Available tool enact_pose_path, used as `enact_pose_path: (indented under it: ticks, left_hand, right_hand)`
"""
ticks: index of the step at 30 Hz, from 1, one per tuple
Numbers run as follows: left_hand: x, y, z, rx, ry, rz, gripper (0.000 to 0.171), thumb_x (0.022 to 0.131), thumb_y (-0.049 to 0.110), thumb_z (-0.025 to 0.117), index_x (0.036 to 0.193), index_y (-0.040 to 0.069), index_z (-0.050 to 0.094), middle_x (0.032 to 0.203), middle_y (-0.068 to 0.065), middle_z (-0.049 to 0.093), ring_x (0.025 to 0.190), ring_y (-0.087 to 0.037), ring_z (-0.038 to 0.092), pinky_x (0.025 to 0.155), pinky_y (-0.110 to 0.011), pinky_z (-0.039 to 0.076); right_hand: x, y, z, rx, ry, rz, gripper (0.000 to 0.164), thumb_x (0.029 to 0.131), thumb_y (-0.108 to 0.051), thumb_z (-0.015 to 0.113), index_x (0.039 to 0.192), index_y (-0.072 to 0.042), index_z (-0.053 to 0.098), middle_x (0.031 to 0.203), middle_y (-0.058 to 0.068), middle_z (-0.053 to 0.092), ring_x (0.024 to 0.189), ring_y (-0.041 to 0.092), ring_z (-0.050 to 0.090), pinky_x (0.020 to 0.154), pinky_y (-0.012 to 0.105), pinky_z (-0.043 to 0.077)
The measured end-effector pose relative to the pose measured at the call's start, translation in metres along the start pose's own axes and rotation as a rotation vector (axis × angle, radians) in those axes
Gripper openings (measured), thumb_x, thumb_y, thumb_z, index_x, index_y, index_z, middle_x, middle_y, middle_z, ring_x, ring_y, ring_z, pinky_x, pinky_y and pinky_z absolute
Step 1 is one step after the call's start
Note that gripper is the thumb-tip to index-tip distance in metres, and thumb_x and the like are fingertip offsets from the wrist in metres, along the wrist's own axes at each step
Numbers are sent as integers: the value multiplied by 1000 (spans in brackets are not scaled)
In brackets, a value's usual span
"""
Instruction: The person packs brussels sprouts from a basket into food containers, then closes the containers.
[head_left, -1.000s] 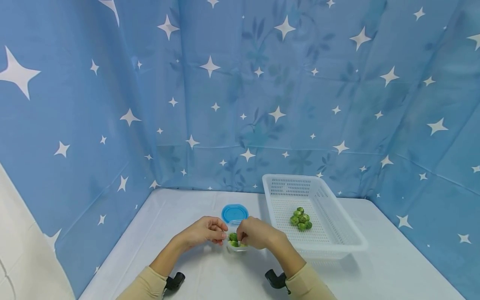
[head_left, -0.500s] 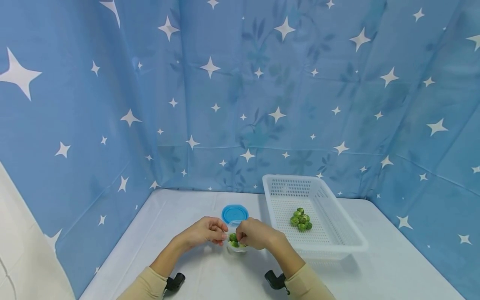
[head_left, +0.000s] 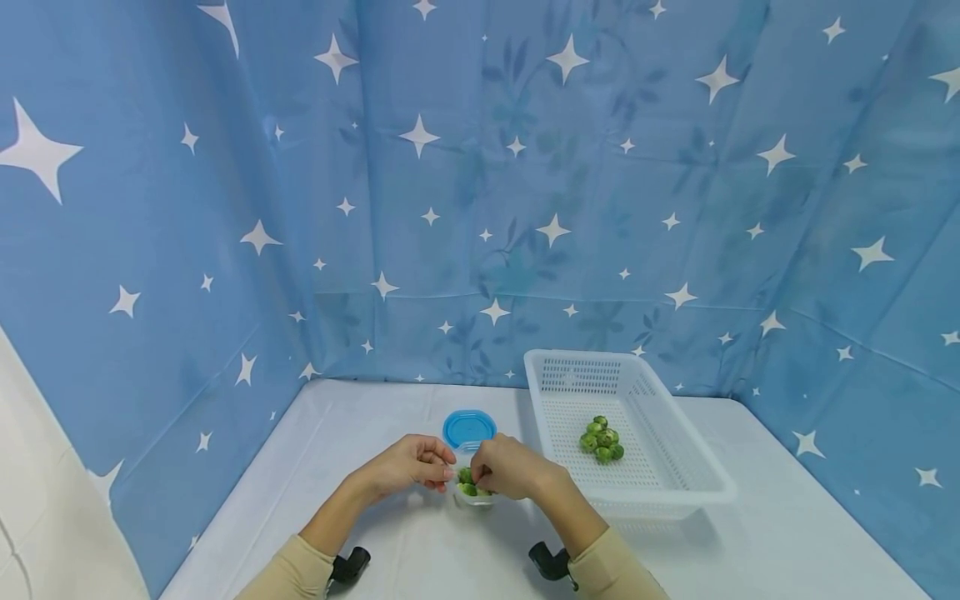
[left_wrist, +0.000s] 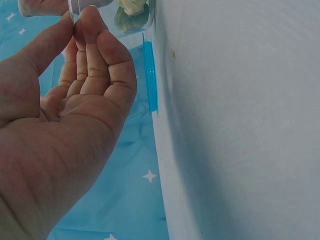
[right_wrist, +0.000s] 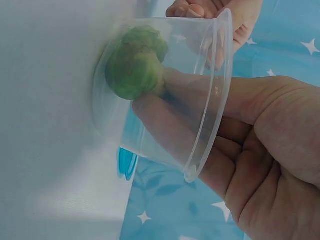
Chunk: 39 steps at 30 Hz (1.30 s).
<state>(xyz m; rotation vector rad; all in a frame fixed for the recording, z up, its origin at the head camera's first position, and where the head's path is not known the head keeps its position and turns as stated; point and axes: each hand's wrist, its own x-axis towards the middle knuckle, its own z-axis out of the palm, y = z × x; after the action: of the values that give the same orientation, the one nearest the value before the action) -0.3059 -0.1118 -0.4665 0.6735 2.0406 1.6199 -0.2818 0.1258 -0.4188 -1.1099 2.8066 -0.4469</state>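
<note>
A small clear plastic container (head_left: 474, 502) stands on the white table with several Brussels sprouts (head_left: 467, 489) inside. My left hand (head_left: 416, 461) pinches its rim between thumb and fingertips, as the left wrist view also shows. From the other side my right hand (head_left: 517, 468) reaches into the container. In the right wrist view, its thumb and index finger pinch a green Brussels sprout (right_wrist: 132, 70) low inside, seen through the clear wall. A pale sprout (left_wrist: 132, 6) shows near the container's bottom in the left wrist view.
Just behind the container lies a round blue lid (head_left: 469, 427). A white perforated basket (head_left: 652, 497) sits to the right, with several Brussels sprouts (head_left: 603, 439) piled in it. A blue star-patterned curtain (head_left: 450, 250) hangs behind the table.
Both hands stay nearly in place. The right hand's fingers shift very slightly leftward inside the container; the left hand keeps its pinch on the rim.
</note>
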Motion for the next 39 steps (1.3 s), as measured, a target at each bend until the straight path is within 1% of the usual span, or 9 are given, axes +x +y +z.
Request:
enact_pose_path:
  ticks: [8, 17, 22, 24, 27, 29, 31, 35, 39]
  left_hand:
    - [1, -1, -1, 4, -2, -1, 35, 100, 15, 71, 123, -9, 61, 97, -12, 74, 87, -20, 73, 84, -40, 61]
    - [0, 1, -1, 4, -6, 3, 36, 100, 16, 71, 123, -9, 61, 101, -20, 73, 87, -20, 73, 84, -39, 61]
    - [1, -1, -1, -2, -7, 1, 36, 100, 16, 71, 123, -9, 62, 101, -19, 73, 87, -20, 73, 82, -38, 61]
    - [2, -2, -1, -8, -9, 0, 36, 100, 16, 71, 123, -9, 62, 101, -19, 73, 87, -21, 73, 82, -38, 61]
    - [1, -2, -1, -17, -10, -2, 35, 100, 15, 71, 123, -9, 61, 101, -21, 72, 86, -21, 73, 82, -39, 62]
    - [1, -1, 0, -20, -8, -2, 35, 99, 15, 71, 123, -9, 61, 102, -24, 71, 86, -21, 73, 82, -40, 62]
    - [0, 0, 0, -21, -5, -3, 34, 100, 15, 71, 122, -9, 62, 103, -25, 71, 86, -21, 73, 83, -40, 61]
    - [0, 1, 0, -27, -8, -4, 35, 100, 15, 71, 122, -9, 61, 105, -28, 70, 86, -21, 73, 83, -40, 61]
    - [1, 1, 0, -34, -13, -8, 35, 100, 14, 71, 123, -10, 61, 106, -30, 69, 85, -20, 72, 83, -39, 61]
  right_hand:
    - [0, 0, -1, -4, -13, 5, 15, 91, -1, 76, 79, -10, 79, 65, -8, 65, 56, -2, 48, 55, 15, 46]
    - [-1, -2, -4, -29, -1, -29, 12, 90, -1, 79, 81, -9, 80, 71, -5, 71, 61, -2, 49, 59, 15, 47]
    - [-5, -3, -8, -48, 20, -13, 13, 91, 0, 77, 83, -9, 81, 74, -7, 71, 62, -2, 50, 60, 15, 48]
    - [-7, -3, -11, -42, 38, -14, 13, 92, 0, 75, 83, -9, 80, 74, -6, 71, 62, 0, 49, 60, 17, 48]
    - [-9, -1, -16, -19, 70, -32, 12, 94, -1, 74, 86, -7, 80, 79, -3, 73, 65, 0, 52, 63, 18, 50]
    - [-10, 0, -19, -3, 86, -44, 9, 95, -1, 74, 91, -7, 80, 84, -1, 76, 69, 0, 58, 66, 19, 52]
    - [-10, 2, -22, 18, 102, -51, 9, 95, -2, 74, 99, -8, 81, 95, 2, 79, 79, 2, 66, 73, 20, 56]
    - [-13, 5, -29, 69, 164, -58, 22, 94, -3, 75, 116, -8, 78, 114, 8, 78, 93, 13, 73, 80, 23, 59]
    - [-19, 5, -40, 90, 275, -58, 31, 94, -5, 76, 125, -9, 74, 122, 8, 74, 98, 20, 74, 80, 28, 61]
